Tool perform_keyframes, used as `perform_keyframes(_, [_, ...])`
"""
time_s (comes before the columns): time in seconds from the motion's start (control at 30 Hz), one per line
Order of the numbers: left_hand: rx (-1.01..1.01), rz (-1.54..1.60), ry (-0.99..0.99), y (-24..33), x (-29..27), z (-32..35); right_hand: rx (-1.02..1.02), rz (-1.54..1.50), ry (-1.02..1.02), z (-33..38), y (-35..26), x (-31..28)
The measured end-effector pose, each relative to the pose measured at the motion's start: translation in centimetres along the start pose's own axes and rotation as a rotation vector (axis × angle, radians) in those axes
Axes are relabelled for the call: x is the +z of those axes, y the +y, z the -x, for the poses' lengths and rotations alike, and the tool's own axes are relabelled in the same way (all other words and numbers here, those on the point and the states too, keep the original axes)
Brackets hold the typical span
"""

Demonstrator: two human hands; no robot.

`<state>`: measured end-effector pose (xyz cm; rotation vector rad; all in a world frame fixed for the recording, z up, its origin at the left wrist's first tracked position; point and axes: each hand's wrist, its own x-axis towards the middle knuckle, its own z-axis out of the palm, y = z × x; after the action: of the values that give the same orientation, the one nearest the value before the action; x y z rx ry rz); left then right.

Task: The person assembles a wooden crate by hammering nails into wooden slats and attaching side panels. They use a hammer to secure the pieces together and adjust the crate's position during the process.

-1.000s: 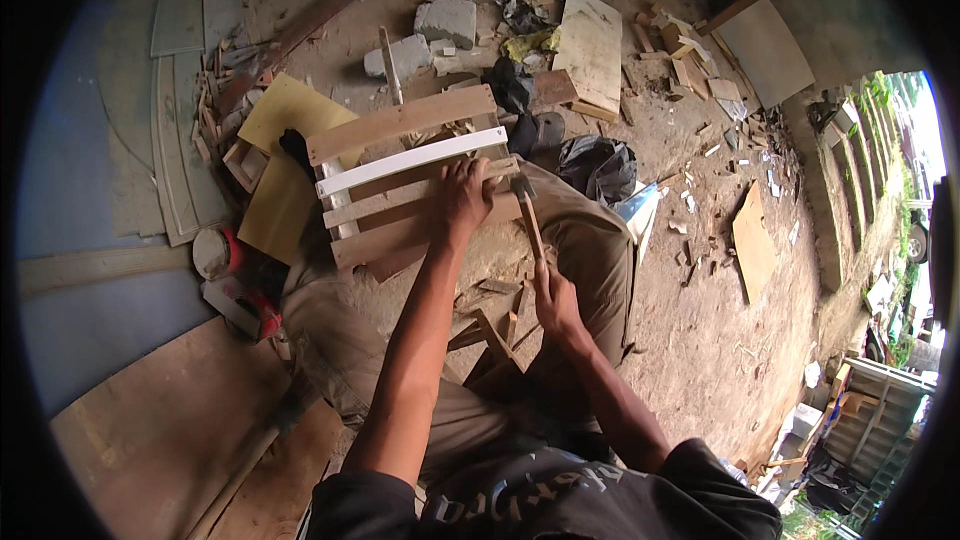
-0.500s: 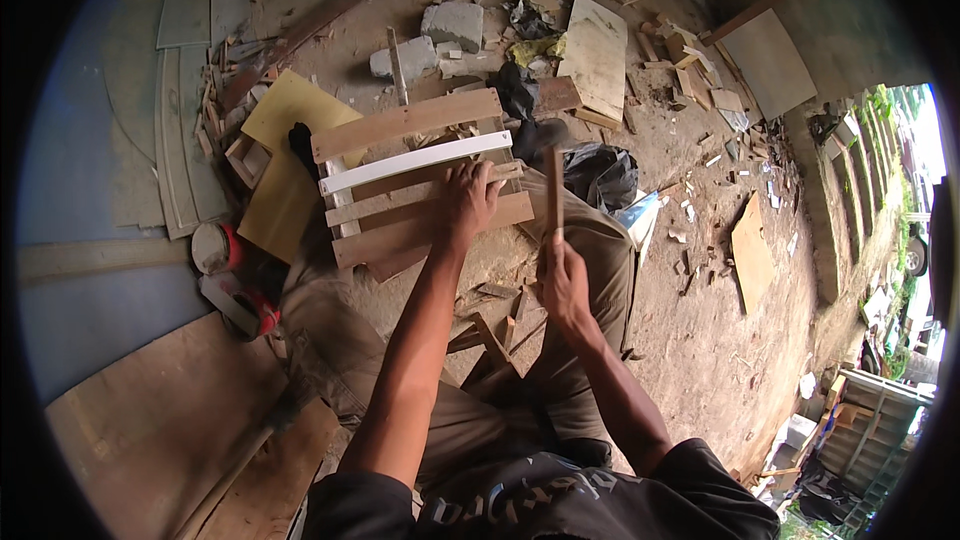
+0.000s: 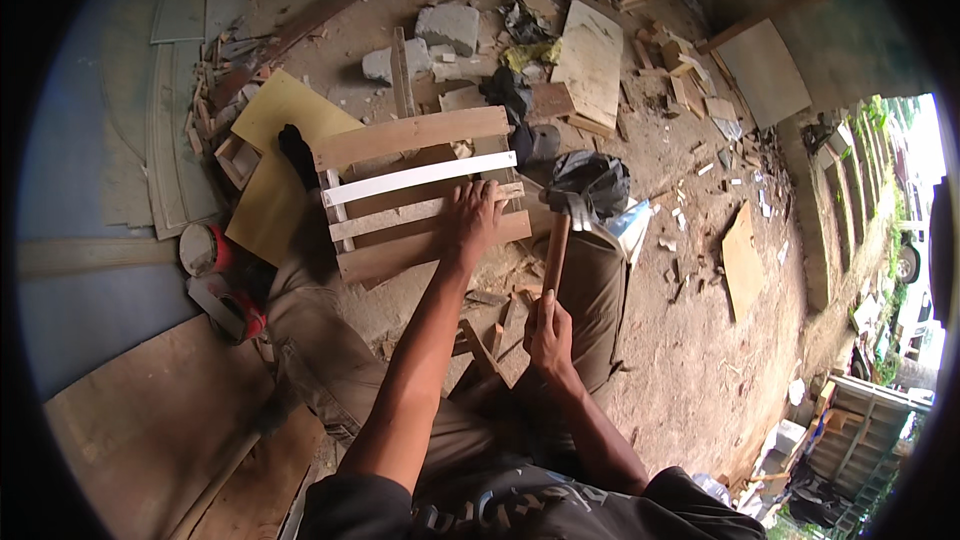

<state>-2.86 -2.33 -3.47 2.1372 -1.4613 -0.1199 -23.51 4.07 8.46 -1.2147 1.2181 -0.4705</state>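
Palm down, the left hand (image 3: 474, 215) lies on the slatted wooden frame (image 3: 425, 133), its fingers bent over the third slat (image 3: 395, 219) from the far edge, close to the frame's right edge. Whether those fingers clamp the slat or merely press on it, I cannot tell. Its arm reaches forward nearly straight from the dark sleeve, slanting up and to the right, with the back of the hand uppermost.

Clenched around the lower part of a wooden handle, the right hand (image 3: 549, 335) grasps a hammer (image 3: 556, 265). That arm is bent at the elbow, held closer to the body, its forearm angling inward to the left. The hammer stands almost in line with the forearm's far end, pointing away from the body, its metal head just beyond the frame's right edge and apart from it.

The frame sits in front of the person, between the spread trouser legs (image 3: 595, 290), its near right corner beside the right leg; what bears its weight is hidden. Its second slat (image 3: 420, 178) is white, the others bare wood.

On the ground (image 3: 700, 370), a yellowish board (image 3: 262, 210) lies past the frame's left edge, concrete blocks (image 3: 447, 28) beyond its far edge, and a black plastic bag (image 3: 595, 180) off its right edge.
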Motion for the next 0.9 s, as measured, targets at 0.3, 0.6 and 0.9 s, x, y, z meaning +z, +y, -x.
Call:
perform_keyframes(0.3, [0.04, -0.202, -0.105, 1.3, 3.9, 0.3, -0.066, 0.234, 0.025, -0.3, 1.7, -3.3])
perform_keyframes(0.6, [0.11, -0.006, 0.016, -1.7, -2.7, -0.6, -0.104, 0.052, 0.011, -0.2, 2.0, -2.9])
perform_keyframes(0.9, [0.057, 0.046, -0.043, -1.4, -4.5, 1.5, -0.18, 0.085, -0.009, -0.1, 3.2, -3.9])
